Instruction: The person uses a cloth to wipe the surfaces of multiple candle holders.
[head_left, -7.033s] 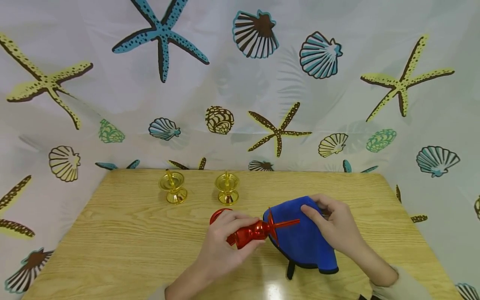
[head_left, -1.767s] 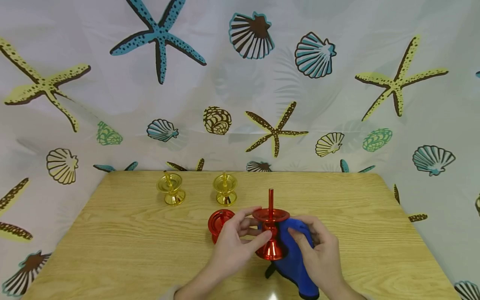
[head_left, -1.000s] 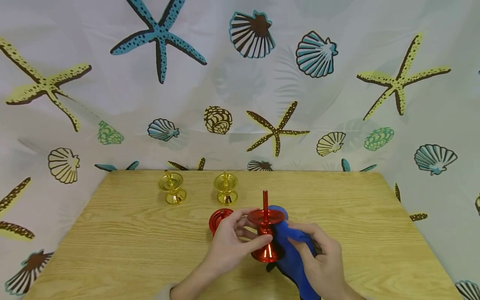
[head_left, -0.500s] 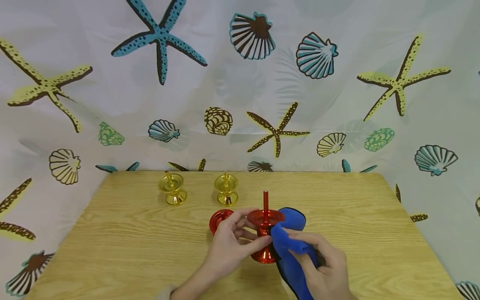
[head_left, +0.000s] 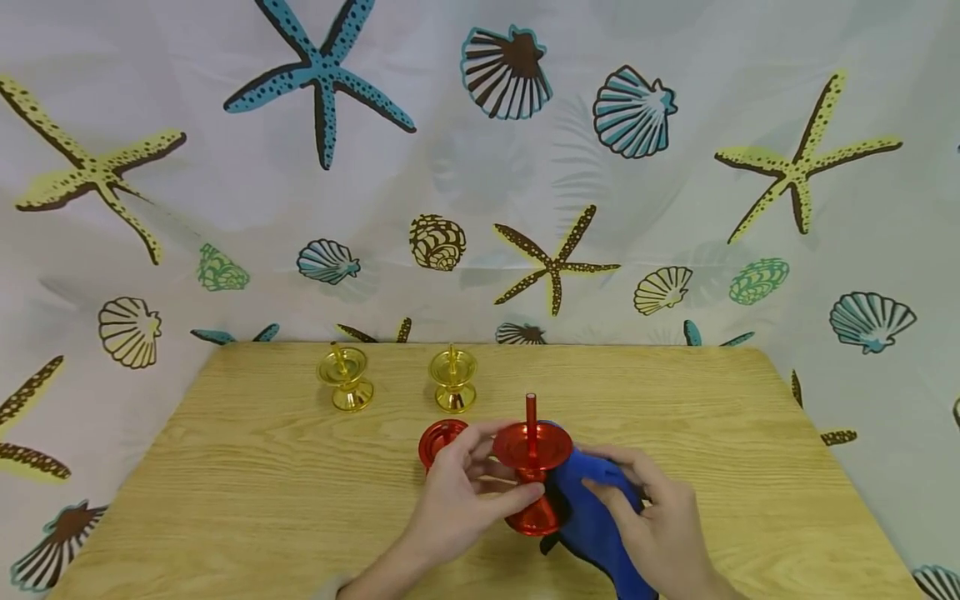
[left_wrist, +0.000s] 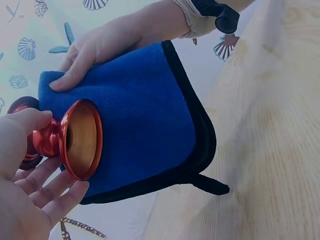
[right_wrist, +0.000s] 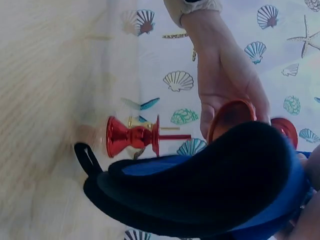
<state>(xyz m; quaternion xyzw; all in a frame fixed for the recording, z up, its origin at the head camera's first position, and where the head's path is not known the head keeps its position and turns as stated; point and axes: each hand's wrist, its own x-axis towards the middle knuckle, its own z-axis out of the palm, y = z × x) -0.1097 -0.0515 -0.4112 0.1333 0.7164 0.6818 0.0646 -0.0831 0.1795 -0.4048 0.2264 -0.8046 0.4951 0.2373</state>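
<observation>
My left hand (head_left: 457, 500) grips a red metallic candle holder (head_left: 551, 447) by its waist, spike up, the dish tilted slightly toward me. The left wrist view shows its hollow flared base (left_wrist: 82, 140) between thumb and fingers. My right hand (head_left: 663, 521) pinches a blue cloth (head_left: 596, 525) with black edging and a small black loop (left_wrist: 210, 183). The cloth hangs down behind the candle holder and along its right side, overlapping its body in the left wrist view. In the right wrist view the cloth hides much of the held candle holder.
Another red candle holder (head_left: 438, 440) stands on the wooden table (head_left: 262, 500), partly behind my left hand; the right wrist view shows it upright. Two gold candle holders (head_left: 351, 387) stand farther back. A curtain (head_left: 480, 167) printed with shells and starfish hangs behind the table.
Seven seconds ago the candle holder lay sideways over the cloth; now it is upright. In the last half second its dish tipped toward me, and the folded cloth edge shifted back from its side.
</observation>
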